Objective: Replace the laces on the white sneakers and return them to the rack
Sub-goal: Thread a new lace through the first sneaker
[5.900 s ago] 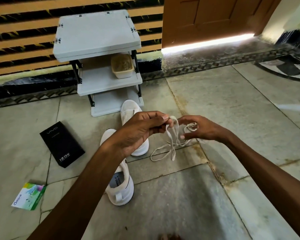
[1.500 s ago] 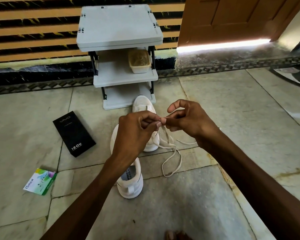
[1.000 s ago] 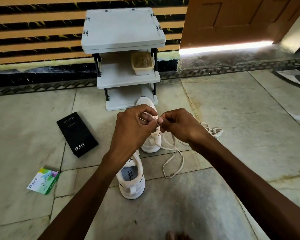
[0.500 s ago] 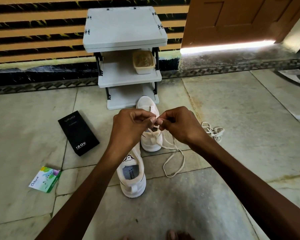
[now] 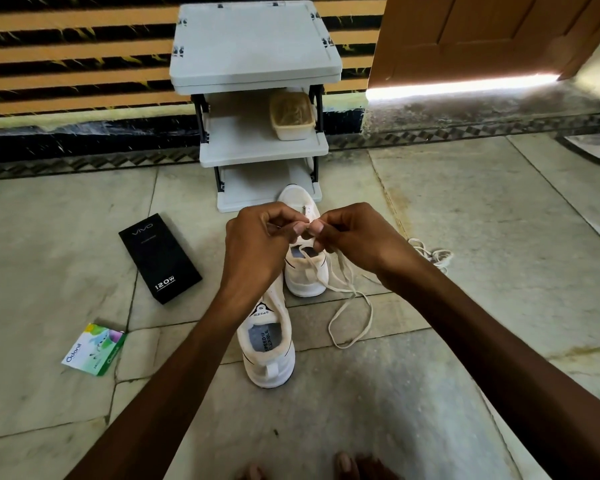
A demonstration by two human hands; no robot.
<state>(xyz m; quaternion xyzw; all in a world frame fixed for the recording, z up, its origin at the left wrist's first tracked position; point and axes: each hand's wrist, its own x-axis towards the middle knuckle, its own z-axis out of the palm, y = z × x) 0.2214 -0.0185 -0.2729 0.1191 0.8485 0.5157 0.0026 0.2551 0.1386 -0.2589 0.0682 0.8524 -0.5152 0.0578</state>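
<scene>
your left hand and right hand each pinch one lace in curled fingers, above two white sneakers: near sneaker under your left wrist, far sneaker just before the rack, its eyelets hidden by your hands. on the floor: one spare lace bundle right; one black box, one green packet left. one tub on the rack.

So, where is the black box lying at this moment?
In the head view, the black box lies flat on the floor at left, left of the near sneaker and beyond the green packet.
</scene>
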